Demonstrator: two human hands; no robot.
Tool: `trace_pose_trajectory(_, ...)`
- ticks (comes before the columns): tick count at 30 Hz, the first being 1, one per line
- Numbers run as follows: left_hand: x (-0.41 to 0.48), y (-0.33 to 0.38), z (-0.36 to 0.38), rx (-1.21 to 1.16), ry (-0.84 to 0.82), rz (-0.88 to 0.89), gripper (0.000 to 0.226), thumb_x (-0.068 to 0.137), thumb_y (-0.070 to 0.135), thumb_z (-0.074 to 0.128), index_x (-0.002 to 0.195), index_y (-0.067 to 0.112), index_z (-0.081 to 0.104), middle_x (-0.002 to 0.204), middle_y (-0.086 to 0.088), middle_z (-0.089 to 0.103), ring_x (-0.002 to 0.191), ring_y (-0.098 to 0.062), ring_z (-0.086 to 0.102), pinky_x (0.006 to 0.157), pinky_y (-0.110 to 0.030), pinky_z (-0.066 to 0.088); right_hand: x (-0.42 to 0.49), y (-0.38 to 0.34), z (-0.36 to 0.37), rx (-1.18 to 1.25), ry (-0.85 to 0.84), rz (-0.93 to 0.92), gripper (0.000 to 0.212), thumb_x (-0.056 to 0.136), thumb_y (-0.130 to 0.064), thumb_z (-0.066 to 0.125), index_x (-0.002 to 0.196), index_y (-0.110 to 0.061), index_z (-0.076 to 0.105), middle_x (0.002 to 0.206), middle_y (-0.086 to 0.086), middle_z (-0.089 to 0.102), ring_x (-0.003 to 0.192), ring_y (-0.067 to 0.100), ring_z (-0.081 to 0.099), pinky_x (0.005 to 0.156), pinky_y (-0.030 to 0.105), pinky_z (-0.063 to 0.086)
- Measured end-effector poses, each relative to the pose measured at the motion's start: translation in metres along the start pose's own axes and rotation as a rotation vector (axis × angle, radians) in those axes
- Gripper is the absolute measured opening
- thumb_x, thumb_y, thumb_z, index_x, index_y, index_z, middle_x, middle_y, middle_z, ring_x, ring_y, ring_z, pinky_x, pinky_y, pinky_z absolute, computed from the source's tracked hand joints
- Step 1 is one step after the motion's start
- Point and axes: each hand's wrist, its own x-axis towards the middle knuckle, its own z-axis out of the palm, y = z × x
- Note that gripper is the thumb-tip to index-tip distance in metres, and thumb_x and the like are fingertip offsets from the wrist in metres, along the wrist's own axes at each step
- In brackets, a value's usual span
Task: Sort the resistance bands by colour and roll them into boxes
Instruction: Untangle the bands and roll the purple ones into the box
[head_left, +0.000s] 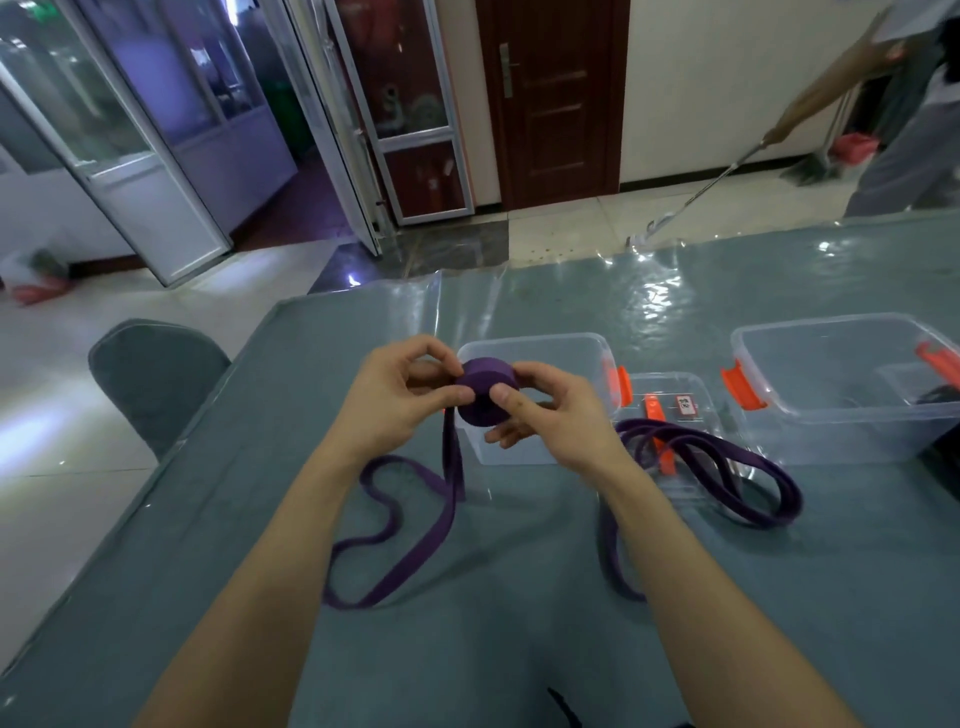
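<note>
Purple band (485, 397): half rolled into a tight coil, held in the air just above the near edge of the clear box (540, 345); its loose tail (400, 551) hangs from the coil and loops over the table (208, 545) on the near left of that box.
Left hand (402, 395): fingers (457, 396) closed on the left face of the coil, thumb pressing its side.
Right hand (550, 408): fingers closed on the right face, thumb (511, 406) across the front of the roll.
Clear box: open and empty as far as I can see, directly behind the coil.
Second purple band (727, 467): lies unrolled just to the right of the clear box, partly draped over a flat lid (670, 402) with orange clips.
Larger box (852, 384): further right of the clear box, something dark inside that I cannot identify.
Step in hand: probably winding the remaining tail onto the coil before dropping it in the box.
Risk, slipping: the rubber wants to spring open; if either thumb eases off, the roll could unwind.
Risk, snagging: the tail is looped on itself, so pulling it in could twist it and make a lopsided coil.
Risk, telescoping: uneven side pressure could push the middle layers out sideways.
Risk, box: a loose roll may uncoil once let go inside.
</note>
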Motion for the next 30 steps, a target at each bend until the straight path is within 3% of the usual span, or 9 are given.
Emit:
trace_pose_trajectory(3,0.004,0.015,-0.013,0.244,-0.182,0.027,0.025,0.083,0.005,0.092,0.094,0.014,0.072,0.087,0.003,0.084,0.086,-0.012,0.082,0.082,-0.021,0.061,-0.001,-0.005,-0.005,-0.227,-0.071,0.027,0.024,0.092,-0.034,0.085,0.115,-0.032,0.078,0.114,-0.007,0.076,0.063,0.033,0.077,0.058,0.034,0.06)
trace_pose_trajectory(7,0.023,0.039,-0.016,0.517,-0.335,0.105,0.025,0.082,0.015,0.095,0.093,0.023,0.074,0.086,0.006,0.081,0.086,-0.003,0.077,0.082,-0.022,0.061,-0.004,-0.011,-0.004,-0.405,-0.059,-0.058,0.026,0.091,-0.026,0.086,0.109,-0.04,0.075,0.094,-0.013,0.08,0.061,0.019,0.077,0.061,0.03,0.061)
trace_pose_trajectory(9,0.025,0.041,-0.013,0.429,-0.296,0.147,0.025,0.082,0.015,0.095,0.092,0.021,0.073,0.088,0.005,0.081,0.088,-0.006,0.078,0.085,-0.024,0.063,-0.006,-0.013,-0.006,-0.305,0.002,-0.094,0.027,0.093,-0.018,0.084,0.111,-0.036,0.076,0.086,-0.003,0.081,0.064,0.023,0.078,0.066,0.031,0.063)
trace_pose_trajectory(14,0.01,0.014,-0.008,-0.014,-0.16,0.105,0.029,0.086,0.013,0.092,0.099,0.01,0.066,0.099,-0.016,0.08,0.093,-0.035,0.079,0.091,-0.049,0.064,-0.012,-0.018,-0.012,0.003,0.107,-0.13,0.028,0.094,-0.006,0.081,0.119,-0.018,0.079,0.094,0.009,0.082,0.065,0.033,0.076,0.064,0.034,0.062)
trace_pose_trajectory(17,0.004,0.005,0.0,-0.148,-0.074,0.088,0.03,0.079,0.027,0.093,0.095,0.02,0.068,0.103,-0.011,0.083,0.094,-0.028,0.08,0.09,-0.04,0.065,-0.014,-0.017,-0.011,0.091,0.157,-0.114,0.031,0.096,-0.007,0.078,0.127,-0.006,0.075,0.099,0.016,0.081,0.066,0.032,0.076,0.065,0.034,0.063)
trace_pose_trajectory(19,0.004,0.004,0.004,-0.144,-0.026,0.086,0.029,0.08,0.025,0.094,0.092,0.021,0.067,0.103,-0.01,0.084,0.094,-0.026,0.082,0.09,-0.037,0.065,-0.016,-0.014,-0.008,0.112,0.19,-0.094,0.031,0.098,-0.007,0.076,0.128,-0.003,0.073,0.102,0.019,0.081,0.068,0.033,0.077,0.067,0.036,0.063)
trace_pose_trajectory(23,0.009,0.007,-0.005,0.089,-0.096,0.099,0.027,0.086,0.005,0.09,0.089,0.016,0.066,0.09,-0.006,0.083,0.087,-0.023,0.082,0.089,-0.041,0.066,-0.026,-0.013,-0.009,-0.012,0.088,-0.046,0.034,0.099,-0.012,0.076,0.132,-0.01,0.07,0.117,0.011,0.077,0.076,0.038,0.079,0.075,0.049,0.066)
trace_pose_trajectory(26,0.015,0.028,-0.006,0.324,-0.288,0.097,0.028,0.084,0.006,0.092,0.086,0.02,0.068,0.086,-0.001,0.081,0.086,-0.016,0.081,0.091,-0.046,0.065,-0.032,-0.015,-0.018,-0.395,0.071,-0.039,0.049,0.092,-0.03,0.086,0.136,-0.032,0.067,0.12,-0.01,0.073,0.067,0.023,0.078,0.072,0.041,0.066)
trace_pose_trajectory(30,0.028,0.055,0.002,0.527,-0.421,0.146,0.027,0.083,0.012,0.094,0.083,0.024,0.07,0.081,0.004,0.078,0.082,-0.012,0.077,0.088,-0.045,0.064,-0.031,-0.016,-0.018,-0.507,0.052,-0.038,0.029,0.094,-0.029,0.083,0.121,-0.028,0.072,0.111,-0.01,0.077,0.067,0.018,0.077,0.074,0.049,0.065)
